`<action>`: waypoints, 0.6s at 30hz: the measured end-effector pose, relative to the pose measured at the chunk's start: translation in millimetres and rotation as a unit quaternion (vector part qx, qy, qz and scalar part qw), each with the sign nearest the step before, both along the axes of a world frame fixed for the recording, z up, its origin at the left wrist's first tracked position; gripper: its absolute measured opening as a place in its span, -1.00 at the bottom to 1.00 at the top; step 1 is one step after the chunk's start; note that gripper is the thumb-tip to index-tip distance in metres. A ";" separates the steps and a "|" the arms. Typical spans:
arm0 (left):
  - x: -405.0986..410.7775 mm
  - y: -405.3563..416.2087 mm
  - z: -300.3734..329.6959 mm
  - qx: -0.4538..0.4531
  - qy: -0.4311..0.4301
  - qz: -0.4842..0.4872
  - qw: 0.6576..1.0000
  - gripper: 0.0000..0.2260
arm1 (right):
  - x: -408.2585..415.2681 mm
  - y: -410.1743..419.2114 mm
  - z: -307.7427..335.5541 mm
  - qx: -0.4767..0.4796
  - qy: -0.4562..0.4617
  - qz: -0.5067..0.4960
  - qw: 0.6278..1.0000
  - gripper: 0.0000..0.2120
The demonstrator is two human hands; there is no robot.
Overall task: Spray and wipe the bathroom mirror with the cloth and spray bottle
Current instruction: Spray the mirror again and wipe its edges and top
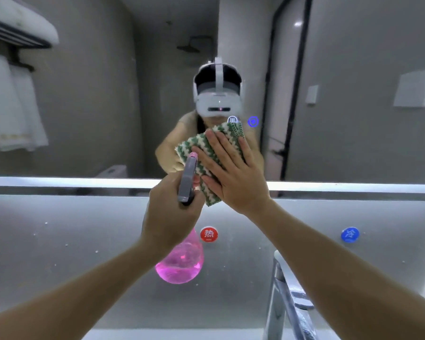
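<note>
Head view, centre frame: my right hand (227,173) lies flat, fingers straight and spread, pressing the green-and-white cloth (206,153) against the mirror (88,94) just above its lit lower edge. I judge the open palm is there to spread pressure across the cloth, so it wipes a broad patch rather than a narrow streak.

Just left of it, my left hand (168,212) has its fingers curled round the neck of the spray bottle (182,261). The grey head points up at the glass beside the cloth, and the pink body hangs below the fist in the lower centre. I cannot tell whether a finger is on the trigger, as the hand hides it. Held this close, the nozzle looks ready to wet the glass next to the cloth.

In the reflection, upper centre, a person in a white headset (217,94) faces the glass. Two small lit icons glow on the mirror, just right of the cloth's top edge.

Below the mirror, a red hot label (208,233) sits at centre and a blue cold label (350,234) well apart to the right. A chrome tap (284,298) rises at lower right. White towels (12,104) on a rack fill the upper left.

The wipe looks to be under way, with most of the glass not yet covered.
</note>
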State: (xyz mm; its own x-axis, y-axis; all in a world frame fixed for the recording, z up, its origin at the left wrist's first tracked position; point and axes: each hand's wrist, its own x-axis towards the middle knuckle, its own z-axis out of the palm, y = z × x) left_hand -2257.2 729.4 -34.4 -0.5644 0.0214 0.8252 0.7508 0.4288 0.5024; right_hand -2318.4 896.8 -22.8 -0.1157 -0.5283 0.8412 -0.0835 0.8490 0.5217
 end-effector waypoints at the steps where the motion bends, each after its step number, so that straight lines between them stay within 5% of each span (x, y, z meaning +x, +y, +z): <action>1: 0.3 7.1 -1.5 -0.002 -0.004 -0.003 1.000 -0.78 | 3.5 11.7 0.4 0.008 -0.003 -0.007 1.000 -0.54; 18: 9.9 111.1 30.2 0.039 0.016 0.004 0.999 -0.74 | 20.1 120.8 58.7 0.172 -0.002 0.028 0.985 -0.54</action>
